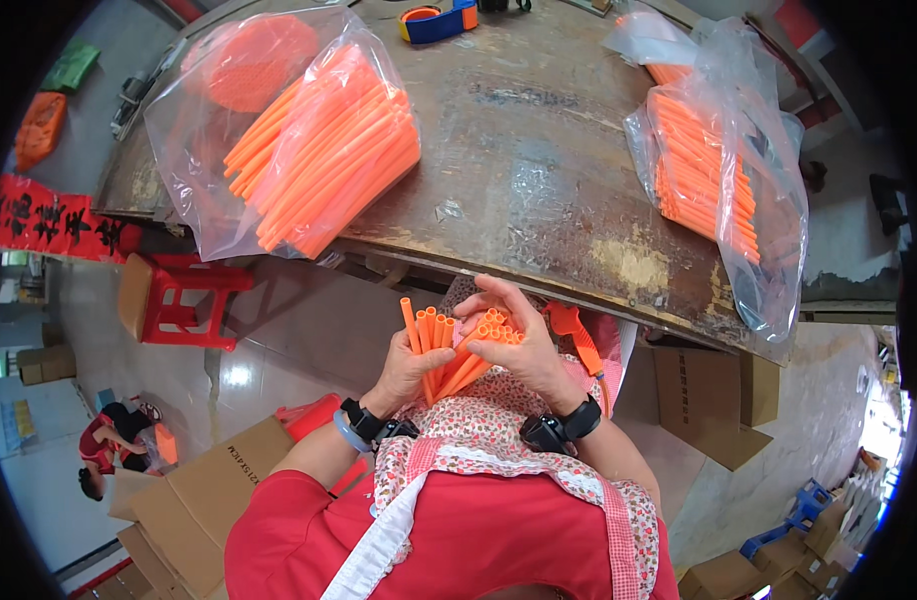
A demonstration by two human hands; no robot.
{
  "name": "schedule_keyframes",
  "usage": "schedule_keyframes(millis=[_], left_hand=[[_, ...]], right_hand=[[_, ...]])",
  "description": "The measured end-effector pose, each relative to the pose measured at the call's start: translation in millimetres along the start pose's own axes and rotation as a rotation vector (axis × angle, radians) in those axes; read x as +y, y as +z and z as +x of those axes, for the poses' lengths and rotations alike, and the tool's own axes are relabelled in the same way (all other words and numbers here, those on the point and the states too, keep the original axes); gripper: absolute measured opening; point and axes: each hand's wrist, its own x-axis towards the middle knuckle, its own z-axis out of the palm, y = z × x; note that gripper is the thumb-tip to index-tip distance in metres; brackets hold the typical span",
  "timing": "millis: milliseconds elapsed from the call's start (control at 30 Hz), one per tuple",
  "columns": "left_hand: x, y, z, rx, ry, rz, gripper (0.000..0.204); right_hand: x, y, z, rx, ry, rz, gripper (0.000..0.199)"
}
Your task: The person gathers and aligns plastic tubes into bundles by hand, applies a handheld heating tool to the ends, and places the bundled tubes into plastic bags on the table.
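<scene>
And here, just off the near edge of the worn, dark brown wooden table (pixel 539 130), the slim, hollow orange plastic tubes (pixel 467 374) are held in both bare hands! A few are pinched upright between the thumb and fingers of the left hand (pixel 404 368); a thicker cluster is cradled by the curled right hand (pixel 529 360), open ends tilted up toward the table. By the look of it, a handful is being gathered and evened up. For the next move, a firm hold seems to be called for, with the ends brought level and none let slip.

On the table's left part, more tubes are heaped in a large, clear plastic bag (pixel 184 165); at its right end, another stack is wrapped in a second clear bag (pixel 769 240). At its far edge, a blue-and-orange tape dispenser (pixel 439 24) is parked. Below its near edge, an orange corded hand tool (pixel 577 335) is seen, its exact kind not made out.

Out in the room, a red plastic stool (pixel 184 300) is placed left of the table, brown cardboard boxes (pixel 214 480) are spread on its near side, and a seated person (pixel 109 440) is glimpsed farther left.
</scene>
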Motion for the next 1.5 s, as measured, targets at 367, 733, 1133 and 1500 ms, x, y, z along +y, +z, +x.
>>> schedule_keyframes(millis=[367,733,1133,1500], left_hand=[[-4.1,7.2,-6.5,-0.174,0.068,0.489,0.054],[0.3,6.2,-4.9,-0.151,0.091,0.436,0.048],[5.4,4.3,1.1,-0.236,-0.069,0.355,0.051],[17.2,9.0,-2.9,-0.165,-0.008,0.281,0.057]], right_hand=[[11.0,21.1,0.8,-0.188,-0.104,0.102,0.106],[6.4,14.2,0.9,-0.214,0.014,0.158,0.101],[10.8,3.6,0.4,-0.207,0.009,0.129,0.09],[14.1,-6.4,-4.0,-0.235,-0.009,0.178,0.086]])
